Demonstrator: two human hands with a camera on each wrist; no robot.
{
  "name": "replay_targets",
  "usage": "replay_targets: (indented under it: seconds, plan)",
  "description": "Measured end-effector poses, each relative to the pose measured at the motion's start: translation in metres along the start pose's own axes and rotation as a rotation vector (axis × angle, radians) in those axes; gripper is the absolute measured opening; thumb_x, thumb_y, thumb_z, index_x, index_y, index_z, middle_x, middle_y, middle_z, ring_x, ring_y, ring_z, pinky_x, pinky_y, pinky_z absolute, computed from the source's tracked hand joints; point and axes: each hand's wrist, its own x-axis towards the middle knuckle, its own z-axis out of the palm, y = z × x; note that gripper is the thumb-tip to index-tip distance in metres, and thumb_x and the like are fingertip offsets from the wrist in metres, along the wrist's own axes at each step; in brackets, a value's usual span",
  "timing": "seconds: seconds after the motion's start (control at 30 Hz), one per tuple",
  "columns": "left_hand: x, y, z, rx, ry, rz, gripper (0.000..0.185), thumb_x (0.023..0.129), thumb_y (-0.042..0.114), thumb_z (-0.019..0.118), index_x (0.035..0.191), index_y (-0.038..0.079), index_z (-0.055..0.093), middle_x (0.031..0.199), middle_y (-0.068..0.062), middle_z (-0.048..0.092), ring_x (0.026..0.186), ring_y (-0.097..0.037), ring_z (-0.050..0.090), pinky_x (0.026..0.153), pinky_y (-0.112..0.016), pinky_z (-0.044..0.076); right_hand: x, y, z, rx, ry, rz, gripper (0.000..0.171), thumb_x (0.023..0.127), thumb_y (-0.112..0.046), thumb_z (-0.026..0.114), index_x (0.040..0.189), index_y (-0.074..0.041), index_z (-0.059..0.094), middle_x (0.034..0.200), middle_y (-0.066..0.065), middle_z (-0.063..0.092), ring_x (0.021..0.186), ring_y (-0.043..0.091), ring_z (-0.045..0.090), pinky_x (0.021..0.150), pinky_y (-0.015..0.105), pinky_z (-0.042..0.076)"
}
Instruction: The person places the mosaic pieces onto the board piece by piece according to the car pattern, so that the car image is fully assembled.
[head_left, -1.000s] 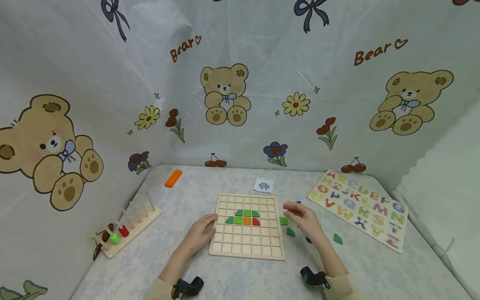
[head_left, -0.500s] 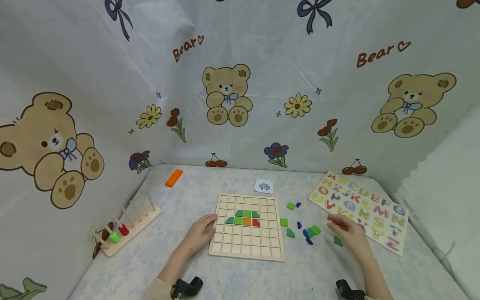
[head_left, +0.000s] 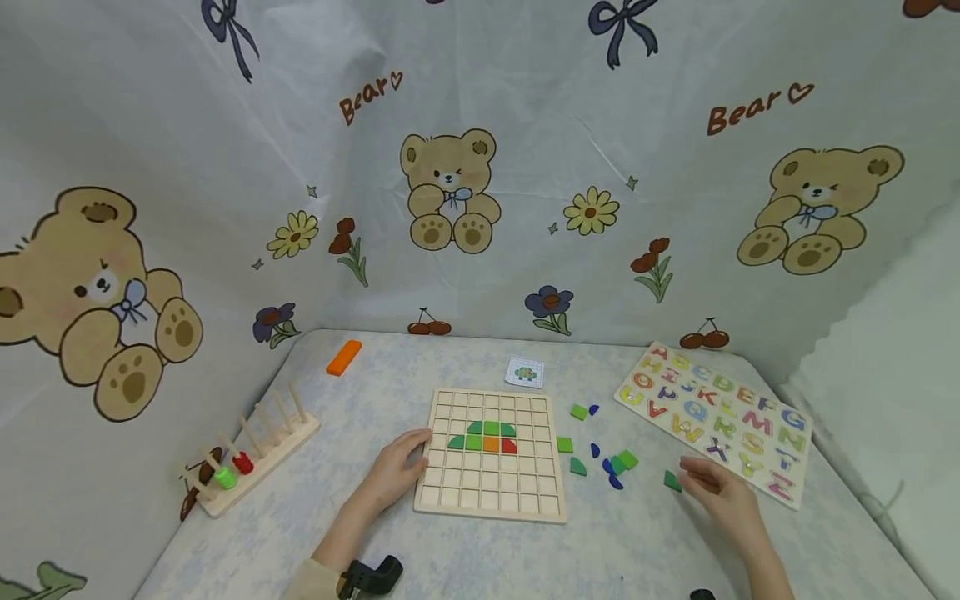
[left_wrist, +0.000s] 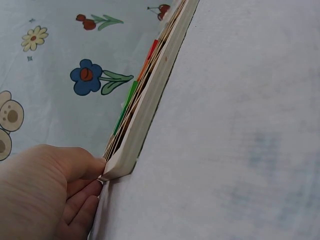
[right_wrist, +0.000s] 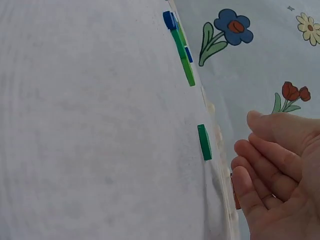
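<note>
- Wooden peg rack (head_left: 251, 454), far left on the bench (head_left: 375, 533): red and green rings sit low on its near pegs; it stands well apart from both hands.
- Orange block (head_left: 344, 357): lies alone near the back left corner.
- Left hand (head_left: 396, 473): rests against the left edge of the wooden grid board (head_left: 491, 454); in the left wrist view the fingers (left_wrist: 82, 200) lie loosely curled at the board's corner, apparently steadying it rather than gripping it.
- Grid board: lies flat at centre and carries a small patch of green, orange and red tiles (head_left: 486, 437) in its upper middle rows.
- Pattern card (head_left: 525, 372): lies just behind the board, seemingly as a reference.
- Loose tiles (head_left: 611, 462): green and blue pieces are scattered right of the board.
- Right hand (head_left: 723, 496): hovers beside a single green tile (head_left: 672, 480), the fingers (right_wrist: 260, 170) relaxed and slightly spread, holding nothing.
- Alphabet puzzle board (head_left: 716, 417): lies at the far right.
- Surroundings: a pale mottled cloth covers the bench; a bear-and-flower printed sheet (head_left: 450, 183) walls it in.
</note>
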Motion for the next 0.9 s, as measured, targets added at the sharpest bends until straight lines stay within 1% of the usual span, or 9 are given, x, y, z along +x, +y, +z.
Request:
replay_targets:
  seconds: [0.13,0.23,0.33,0.4,0.47,0.53,0.63,0.73,0.9]
  plan:
    - [0.001,0.000,-0.001,-0.003,0.005,0.000,0.045,0.091,0.008,0.061,0.134,0.000,0.052,0.136,-0.015,0.048,0.128,-0.030,0.042,0.104,-0.046,0.035,0.001,0.004,0.008,-0.027,0.027,0.013,0.044,0.089,-0.027,0.066,0.123,0.002,0.059,0.117,0.019,0.061,0.084,-0.009,0.054,0.071,0.009,0.047]
    - [0.000,0.000,-0.001,-0.004,0.009,-0.004,0.045,0.090,0.008,0.062,0.133,0.000,0.052,0.136,-0.015,0.049,0.128,-0.030,0.042,0.105,-0.046,0.035,0.001,0.005,0.015,-0.055,0.026,0.038,0.042,0.088,-0.022,0.067,0.122,0.002,0.059,0.116,0.018,0.062,0.091,0.005,0.059,0.072,0.011,0.048]
    - [0.000,0.001,-0.001,-0.005,0.007,-0.006,0.044,0.091,0.008,0.062,0.133,0.000,0.052,0.136,-0.015,0.049,0.128,-0.030,0.042,0.105,-0.046,0.034,0.000,0.006,0.020,-0.082,0.023,0.054,0.042,0.087,-0.020,0.069,0.122,0.002,0.059,0.116,0.019,0.061,0.101,0.025,0.059,0.080,0.024,0.052]
    - [-0.001,0.002,-0.001,-0.009,0.006,-0.007,0.044,0.091,0.008,0.062,0.133,-0.001,0.052,0.136,-0.015,0.049,0.128,-0.031,0.042,0.105,-0.046,0.034,0.000,0.006,0.024,-0.095,0.021,0.052,0.043,0.086,-0.019,0.069,0.122,0.002,0.058,0.117,0.019,0.060,0.105,0.031,0.057,0.085,0.035,0.051]
    - [-0.001,0.003,0.000,-0.013,0.005,-0.009,0.044,0.091,0.008,0.062,0.133,-0.001,0.052,0.136,-0.015,0.049,0.128,-0.030,0.042,0.105,-0.045,0.034,-0.001,0.007,0.026,-0.113,0.028,0.037,0.043,0.086,-0.018,0.068,0.122,0.002,0.058,0.117,0.020,0.060,0.105,0.033,0.057,0.086,0.043,0.050]
    - [-0.001,0.003,0.000,-0.012,0.005,-0.010,0.045,0.091,0.008,0.062,0.133,-0.001,0.052,0.136,-0.015,0.049,0.128,-0.030,0.042,0.105,-0.045,0.034,-0.001,0.008,0.027,-0.139,0.038,0.003,0.042,0.086,-0.016,0.069,0.122,0.003,0.058,0.117,0.020,0.060,0.104,0.034,0.057,0.086,0.046,0.050]
    - [0.000,0.003,0.000,-0.006,0.009,-0.008,0.044,0.090,0.007,0.062,0.133,-0.001,0.052,0.136,-0.015,0.049,0.127,-0.030,0.043,0.105,-0.045,0.035,-0.001,0.009,0.029,-0.178,0.055,-0.057,0.039,0.085,-0.012,0.069,0.120,0.003,0.060,0.116,0.021,0.060,0.102,0.034,0.059,0.084,0.046,0.050]
    - [0.001,0.001,0.000,0.003,0.012,-0.004,0.044,0.090,0.007,0.062,0.133,0.000,0.052,0.136,-0.015,0.049,0.127,-0.030,0.043,0.104,-0.046,0.035,-0.001,0.009,0.029,-0.194,0.059,-0.094,0.036,0.085,-0.010,0.069,0.119,0.003,0.061,0.116,0.021,0.060,0.101,0.035,0.059,0.083,0.045,0.051]
    - [0.000,-0.001,0.001,-0.003,0.003,-0.004,0.044,0.091,0.007,0.061,0.133,0.001,0.052,0.136,-0.015,0.048,0.128,-0.032,0.042,0.103,-0.048,0.035,-0.003,0.009,0.029,-0.202,0.065,-0.097,0.034,0.086,-0.009,0.068,0.117,0.002,0.062,0.115,0.021,0.061,0.101,0.035,0.059,0.083,0.045,0.051]
